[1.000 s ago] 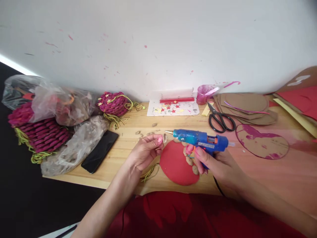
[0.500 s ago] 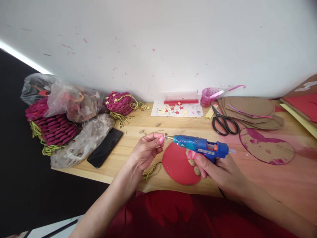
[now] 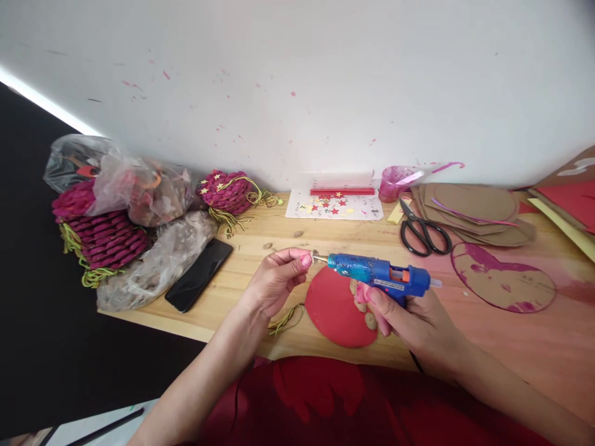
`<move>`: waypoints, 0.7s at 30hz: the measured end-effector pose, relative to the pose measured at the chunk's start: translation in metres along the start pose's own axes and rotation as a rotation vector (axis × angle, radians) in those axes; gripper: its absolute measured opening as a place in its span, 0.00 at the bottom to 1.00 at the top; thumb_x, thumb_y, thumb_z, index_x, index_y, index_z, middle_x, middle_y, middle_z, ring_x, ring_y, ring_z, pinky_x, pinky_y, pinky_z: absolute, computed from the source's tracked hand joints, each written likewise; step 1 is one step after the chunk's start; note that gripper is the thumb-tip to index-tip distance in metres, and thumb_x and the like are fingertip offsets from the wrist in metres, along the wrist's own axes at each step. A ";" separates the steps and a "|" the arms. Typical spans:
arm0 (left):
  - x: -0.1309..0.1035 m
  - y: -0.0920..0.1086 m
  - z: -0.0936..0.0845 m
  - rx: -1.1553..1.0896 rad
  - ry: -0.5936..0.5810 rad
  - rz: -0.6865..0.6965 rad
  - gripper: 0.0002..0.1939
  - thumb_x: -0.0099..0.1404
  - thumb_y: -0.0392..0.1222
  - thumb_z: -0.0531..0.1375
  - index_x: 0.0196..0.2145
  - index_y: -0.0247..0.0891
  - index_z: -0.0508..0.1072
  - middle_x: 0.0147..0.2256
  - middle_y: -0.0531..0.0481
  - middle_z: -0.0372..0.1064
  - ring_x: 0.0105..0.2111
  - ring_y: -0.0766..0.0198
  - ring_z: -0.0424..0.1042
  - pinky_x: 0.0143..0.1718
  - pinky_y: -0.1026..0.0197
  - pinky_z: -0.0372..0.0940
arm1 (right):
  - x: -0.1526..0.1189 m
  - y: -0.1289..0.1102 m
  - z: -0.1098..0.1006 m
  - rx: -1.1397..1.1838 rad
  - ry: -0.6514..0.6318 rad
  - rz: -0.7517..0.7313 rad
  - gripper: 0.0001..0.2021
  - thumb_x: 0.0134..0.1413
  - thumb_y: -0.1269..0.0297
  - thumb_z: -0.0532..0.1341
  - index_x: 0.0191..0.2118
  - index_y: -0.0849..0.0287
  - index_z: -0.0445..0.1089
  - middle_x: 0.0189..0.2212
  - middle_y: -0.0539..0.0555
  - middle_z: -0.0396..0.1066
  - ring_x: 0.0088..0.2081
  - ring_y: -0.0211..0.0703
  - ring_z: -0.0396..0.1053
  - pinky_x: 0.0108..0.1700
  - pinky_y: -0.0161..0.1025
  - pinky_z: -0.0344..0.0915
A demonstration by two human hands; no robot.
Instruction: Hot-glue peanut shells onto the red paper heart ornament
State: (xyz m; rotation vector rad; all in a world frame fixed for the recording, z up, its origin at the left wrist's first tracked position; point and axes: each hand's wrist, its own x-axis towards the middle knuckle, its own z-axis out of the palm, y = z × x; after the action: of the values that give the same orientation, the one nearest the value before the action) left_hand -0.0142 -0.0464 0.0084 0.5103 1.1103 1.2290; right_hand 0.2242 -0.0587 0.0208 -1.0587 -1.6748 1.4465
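My right hand (image 3: pixel 404 316) is wrapped round the handle of a blue glue gun (image 3: pixel 372 272), whose metal nozzle points left. At the nozzle tip, my left hand (image 3: pixel 281 279) pinches something small that I cannot make out. Below the gun a red rounded piece (image 3: pixel 334 310) lies on the wooden table (image 3: pixel 255 232), with several brown nut-like pieces (image 3: pixel 370 321) along its right side, partly hidden by my right hand. A loop of yellow-green cord (image 3: pixel 286 321) lies left of the red piece.
Black scissors (image 3: pixel 425 235), cardboard shapes (image 3: pixel 478 201) and a pink cup (image 3: pixel 393 183) stand back right. Star pieces lie on white paper (image 3: pixel 297 204) at the back. To the left are a black phone (image 3: pixel 199 275), plastic bags (image 3: pixel 153 266) and magenta woven items (image 3: pixel 227 191).
The view has shifted slightly. Both hands keep nearly the same pose, with the nozzle still at my left fingertips.
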 end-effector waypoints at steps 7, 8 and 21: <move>0.000 0.000 0.000 0.013 -0.007 0.003 0.20 0.38 0.44 0.82 0.27 0.34 0.82 0.24 0.53 0.72 0.25 0.73 0.67 0.28 0.70 0.64 | 0.000 0.003 0.000 -0.006 -0.005 -0.002 0.20 0.68 0.44 0.57 0.36 0.56 0.70 0.22 0.50 0.68 0.22 0.40 0.67 0.26 0.40 0.65; 0.000 0.000 0.000 0.012 -0.006 0.002 0.20 0.38 0.44 0.82 0.27 0.34 0.82 0.24 0.53 0.72 0.25 0.73 0.67 0.27 0.69 0.63 | 0.000 0.003 0.000 -0.008 -0.005 -0.002 0.20 0.68 0.44 0.57 0.35 0.56 0.70 0.22 0.50 0.67 0.22 0.40 0.66 0.26 0.40 0.65; 0.001 0.001 0.001 -0.005 0.011 0.010 0.21 0.37 0.45 0.82 0.26 0.35 0.82 0.24 0.53 0.72 0.24 0.73 0.67 0.26 0.70 0.64 | 0.000 0.003 0.001 0.035 -0.008 0.010 0.19 0.67 0.45 0.59 0.34 0.56 0.70 0.29 0.53 0.73 0.22 0.37 0.63 0.25 0.40 0.65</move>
State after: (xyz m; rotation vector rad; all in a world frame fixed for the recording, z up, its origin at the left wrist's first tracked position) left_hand -0.0138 -0.0446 0.0094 0.5059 1.1151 1.2445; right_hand 0.2243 -0.0590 0.0175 -1.0454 -1.6456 1.4829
